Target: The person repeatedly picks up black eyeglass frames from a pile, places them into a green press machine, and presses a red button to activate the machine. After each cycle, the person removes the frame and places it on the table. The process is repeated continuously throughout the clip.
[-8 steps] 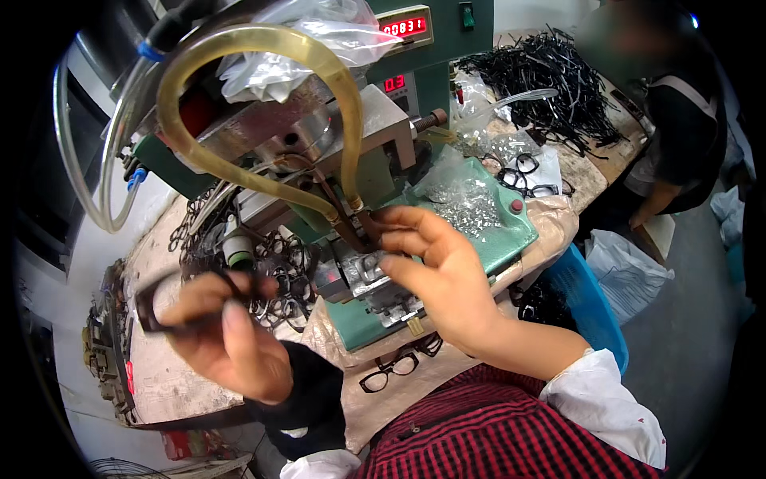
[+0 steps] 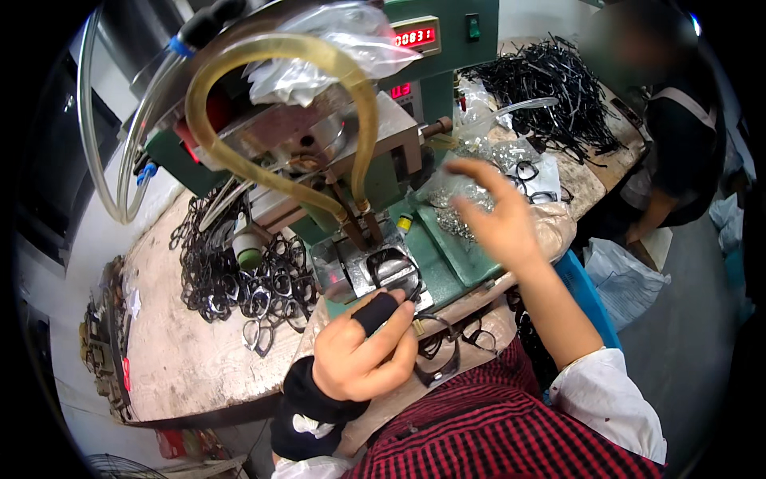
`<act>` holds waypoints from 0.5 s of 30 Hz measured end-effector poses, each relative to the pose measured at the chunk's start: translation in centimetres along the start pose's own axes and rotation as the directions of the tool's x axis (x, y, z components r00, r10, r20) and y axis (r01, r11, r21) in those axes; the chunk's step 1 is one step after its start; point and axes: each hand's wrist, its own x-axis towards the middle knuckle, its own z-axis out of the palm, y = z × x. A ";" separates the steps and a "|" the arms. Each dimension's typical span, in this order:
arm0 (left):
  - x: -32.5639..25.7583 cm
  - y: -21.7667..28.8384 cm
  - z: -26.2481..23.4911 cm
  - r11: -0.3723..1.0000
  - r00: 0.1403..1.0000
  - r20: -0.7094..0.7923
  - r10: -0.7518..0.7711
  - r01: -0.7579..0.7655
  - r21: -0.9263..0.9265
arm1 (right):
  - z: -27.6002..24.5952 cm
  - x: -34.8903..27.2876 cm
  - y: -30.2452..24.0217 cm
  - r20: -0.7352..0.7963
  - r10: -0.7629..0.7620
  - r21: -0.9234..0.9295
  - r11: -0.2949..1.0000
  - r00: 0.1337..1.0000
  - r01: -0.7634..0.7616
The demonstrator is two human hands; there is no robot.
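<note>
My left hand (image 2: 359, 355) wears a black wrist sleeve and a black cot on the index finger. Its index finger and thumb pinch the near edge of a black eyeglass frame (image 2: 392, 267), which lies on the metal fixture (image 2: 345, 271) of a green press machine (image 2: 435, 92). My right hand (image 2: 499, 219) hovers empty, fingers spread, above a heap of small metal parts (image 2: 456, 222) on the machine's green tray (image 2: 447, 255). Another black frame (image 2: 447, 351) lies at the bench edge near my lap.
A yellowish hose (image 2: 271, 56) and a clear hose (image 2: 104, 160) loop over the machine. Several black frames (image 2: 239, 287) lie on the worn bench (image 2: 183, 367) at left, and a tangle of black parts (image 2: 550, 88) sits at back right. Another person (image 2: 678, 152) sits at right beside a blue bin (image 2: 586, 291).
My left hand has carried the black frame from the left onto the fixture. My right hand has lifted off the fixture and swung right, opening over the metal parts.
</note>
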 end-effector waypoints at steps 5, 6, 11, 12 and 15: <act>0.9 -0.7 0.5 0.998 0.998 0.009 0.061 -0.061 0.021 | -2.2 -2.4 9.4 -0.278 0.225 0.236 0.958 0.934 -0.161; 0.5 -0.9 0.4 0.998 0.999 0.010 0.053 -0.053 0.018 | -2.0 -3.2 9.1 -0.247 0.210 0.078 0.977 0.946 -0.196; -0.4 -0.9 0.5 1.000 1.000 0.007 0.023 -0.023 -0.013 | -2.1 -5.9 5.7 0.021 0.129 -0.449 0.887 0.991 -0.105; -0.7 -0.8 0.8 0.999 1.000 -0.017 0.010 -0.011 -0.035 | -1.9 -6.0 5.3 0.026 0.141 -0.503 0.857 0.990 -0.109; -2.3 0.7 1.0 0.978 0.986 -0.069 -0.154 0.142 -0.155 | -0.3 -6.6 5.6 0.018 0.089 -0.639 0.767 0.996 -0.057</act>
